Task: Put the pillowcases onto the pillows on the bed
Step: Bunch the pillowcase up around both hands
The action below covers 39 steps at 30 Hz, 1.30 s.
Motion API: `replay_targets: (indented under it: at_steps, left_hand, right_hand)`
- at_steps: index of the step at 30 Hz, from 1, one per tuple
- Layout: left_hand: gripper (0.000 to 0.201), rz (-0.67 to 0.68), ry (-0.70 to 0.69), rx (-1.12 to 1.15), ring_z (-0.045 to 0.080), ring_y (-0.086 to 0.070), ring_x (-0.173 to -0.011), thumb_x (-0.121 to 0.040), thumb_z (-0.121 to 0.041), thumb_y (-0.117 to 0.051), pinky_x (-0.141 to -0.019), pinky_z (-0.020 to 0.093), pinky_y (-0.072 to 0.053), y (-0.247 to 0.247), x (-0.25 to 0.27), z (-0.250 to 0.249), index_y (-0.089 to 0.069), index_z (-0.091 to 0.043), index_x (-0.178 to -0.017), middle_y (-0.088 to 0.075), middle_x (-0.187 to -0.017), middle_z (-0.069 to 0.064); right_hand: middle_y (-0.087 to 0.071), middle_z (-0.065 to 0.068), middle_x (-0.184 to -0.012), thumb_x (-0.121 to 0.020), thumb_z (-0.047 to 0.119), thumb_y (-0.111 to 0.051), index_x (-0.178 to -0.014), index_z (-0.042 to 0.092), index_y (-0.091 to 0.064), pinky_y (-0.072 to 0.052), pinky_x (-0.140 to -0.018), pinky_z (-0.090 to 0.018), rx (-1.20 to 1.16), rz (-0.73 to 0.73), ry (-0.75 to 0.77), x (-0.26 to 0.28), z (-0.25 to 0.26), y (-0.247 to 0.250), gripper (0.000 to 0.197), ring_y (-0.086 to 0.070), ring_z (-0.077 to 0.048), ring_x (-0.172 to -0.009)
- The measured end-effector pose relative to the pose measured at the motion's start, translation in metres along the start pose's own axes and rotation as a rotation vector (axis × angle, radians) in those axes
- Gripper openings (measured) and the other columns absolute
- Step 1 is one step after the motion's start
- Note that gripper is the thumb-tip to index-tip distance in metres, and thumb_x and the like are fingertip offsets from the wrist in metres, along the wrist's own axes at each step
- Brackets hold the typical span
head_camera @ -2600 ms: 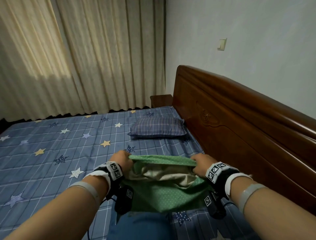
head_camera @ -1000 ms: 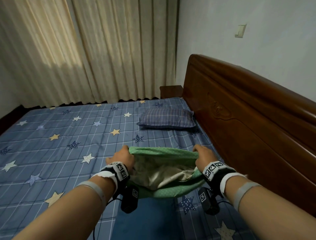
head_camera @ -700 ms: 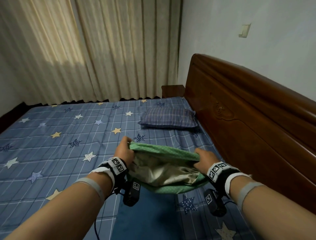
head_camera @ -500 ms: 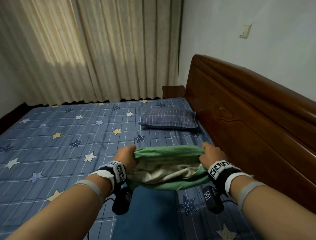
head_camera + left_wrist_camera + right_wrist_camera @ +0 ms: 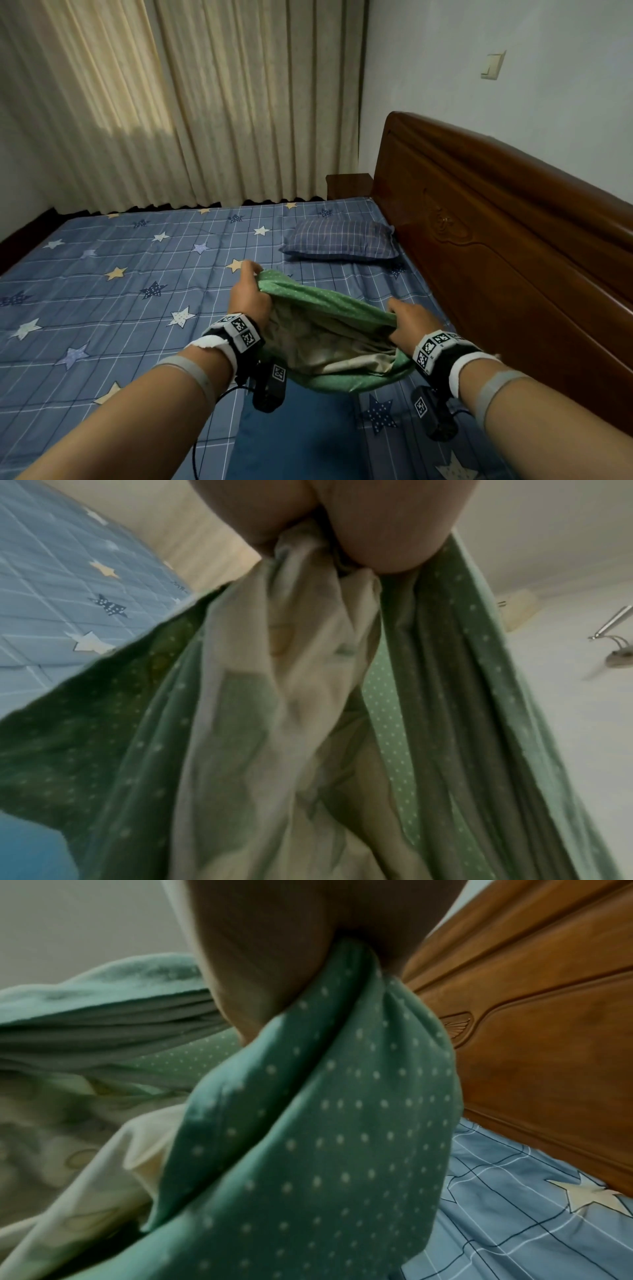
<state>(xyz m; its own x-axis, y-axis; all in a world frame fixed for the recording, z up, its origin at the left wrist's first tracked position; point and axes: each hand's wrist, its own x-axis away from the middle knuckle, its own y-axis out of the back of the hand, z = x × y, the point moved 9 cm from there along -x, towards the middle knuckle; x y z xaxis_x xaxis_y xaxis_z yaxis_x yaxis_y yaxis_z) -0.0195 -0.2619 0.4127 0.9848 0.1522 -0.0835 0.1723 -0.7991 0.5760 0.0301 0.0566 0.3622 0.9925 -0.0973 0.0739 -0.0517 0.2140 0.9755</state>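
- The left hand (image 5: pixel 249 298) and right hand (image 5: pixel 409 321) are held apart, each clenched on a side of the green dotted pillowcase (image 5: pixel 337 305), stretching its mouth over a cream pillow (image 5: pixel 329 346) bunched inside.
- The pair hangs in the air on the near side of the checked pillow (image 5: pixel 339 242).
- That checked pillow looks already cased; this one is mostly in, and what's left seems to be seating its corners.
- The headboard (image 5: pixel 507 246) stands close on the right of the checked pillow; open sheet (image 5: pixel 113 298) spreads to its left.

Left hand (image 5: pixel 249 301) raised, tilting green pillowcase (image 5: pixel 329 301) mouth toward right.
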Motion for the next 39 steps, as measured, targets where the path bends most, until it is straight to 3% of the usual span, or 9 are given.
replay_targets:
  at_steps: [6,10,17,23,28,31,33,36,39]
  left_hand:
    - [0.037,-0.009,-0.069,-0.036,0.023,-0.058,-0.079,-0.086,0.013,-0.043,-0.065,0.034,-0.051,-0.001,0.001,-0.002,-0.045,-0.017,-0.107,-0.059,-0.089,0.001]
    - [0.032,-0.038,-0.065,-0.202,0.026,-0.058,-0.074,-0.082,0.01,-0.045,-0.066,0.038,-0.053,-0.002,-0.003,0.008,-0.044,-0.022,-0.086,-0.058,-0.078,0.001]
    - [0.019,0.094,-0.213,-0.644,0.022,-0.061,-0.076,-0.083,-0.017,-0.063,-0.062,0.028,-0.04,-0.017,0.011,0.013,-0.049,-0.027,-0.075,-0.054,-0.077,-0.009]
    - [0.022,0.049,0.101,-0.316,0.027,-0.06,-0.078,-0.085,-0.011,-0.048,-0.071,0.034,-0.047,0.004,0.006,0.038,-0.06,-0.026,-0.094,-0.065,-0.086,0.003]
    - [0.036,-0.057,0.02,-0.171,0.029,-0.063,-0.075,-0.089,0.002,-0.038,-0.07,0.044,-0.057,0.013,0.008,0.018,-0.042,-0.031,-0.103,-0.062,-0.086,0.006]
    - [0.034,-0.062,-0.046,-0.159,0.017,-0.059,-0.07,-0.094,0.0,-0.044,-0.055,0.031,-0.051,0.01,0.016,0.007,-0.041,-0.031,-0.107,-0.058,-0.088,-0.001]
    - [0.036,-0.033,-0.068,-0.179,0.007,-0.054,-0.069,-0.088,0.002,-0.06,-0.048,0.019,-0.04,0.004,0.02,0.009,-0.045,-0.027,-0.103,-0.055,-0.087,-0.008]
    - [0.034,-0.028,-0.094,-0.298,0.021,-0.058,-0.069,-0.072,-0.002,-0.077,-0.05,0.025,-0.043,-0.001,0.022,0.02,-0.05,-0.02,-0.083,-0.06,-0.082,-0.003]
    - [0.031,-0.016,-0.054,-0.43,0.028,-0.057,-0.067,-0.07,-0.001,-0.071,-0.057,0.032,-0.048,-0.001,0.024,0.025,-0.045,-0.018,-0.069,-0.057,-0.066,0.0]
  right_hand:
    - [-0.057,0.004,-0.064,-0.075,0.035,-0.068,-0.074,0.027,-0.042,-0.035,-0.048,-0.027,-0.037,0.01,-0.015,-0.003,-0.009,0.004,0.027,-0.056,-0.018,-0.061]
    - [-0.064,0.002,-0.078,-0.079,0.02,-0.061,-0.087,0.028,-0.055,-0.046,-0.061,-0.029,0.048,0.067,-0.033,-0.002,-0.009,0.003,0.013,-0.065,-0.025,-0.08]
    - [-0.057,-0.008,-0.092,-0.082,-0.001,-0.048,-0.112,0.017,-0.038,-0.046,-0.065,-0.038,-0.148,-0.325,-0.146,0.005,-0.011,0.057,0.037,-0.056,-0.034,-0.075]
    - [-0.046,0.001,-0.099,-0.073,-0.013,-0.052,-0.103,0.029,-0.03,-0.041,-0.059,-0.035,-0.184,-0.287,0.021,0.002,0.01,0.052,0.056,-0.051,-0.023,-0.075]
    - [-0.058,-0.001,-0.086,-0.078,-0.005,-0.057,-0.099,0.027,-0.03,-0.057,-0.066,-0.045,-0.015,-0.149,0.067,0.002,0.007,0.016,0.046,-0.06,-0.027,-0.074]
    - [-0.062,-0.007,-0.083,-0.081,0.004,-0.057,-0.115,0.021,-0.032,-0.055,-0.064,-0.041,-0.037,-0.223,-0.091,0.002,-0.013,0.023,0.046,-0.062,-0.032,-0.073]
    - [-0.061,-0.01,-0.102,-0.081,0.003,-0.057,-0.125,0.02,-0.029,-0.049,-0.064,-0.039,-0.121,-0.254,-0.15,0.0,-0.024,0.026,0.055,-0.061,-0.032,-0.078]
    - [-0.051,-0.006,-0.123,-0.077,-0.01,-0.055,-0.124,0.028,-0.033,-0.044,-0.065,-0.035,-0.261,-0.253,-0.117,-0.004,-0.027,0.028,0.064,-0.052,-0.024,-0.08]
    - [-0.053,0.001,-0.102,-0.073,-0.016,-0.049,-0.106,0.028,-0.039,-0.046,-0.062,-0.035,-0.284,-0.202,-0.043,-0.009,-0.021,0.022,0.056,-0.054,-0.022,-0.08]
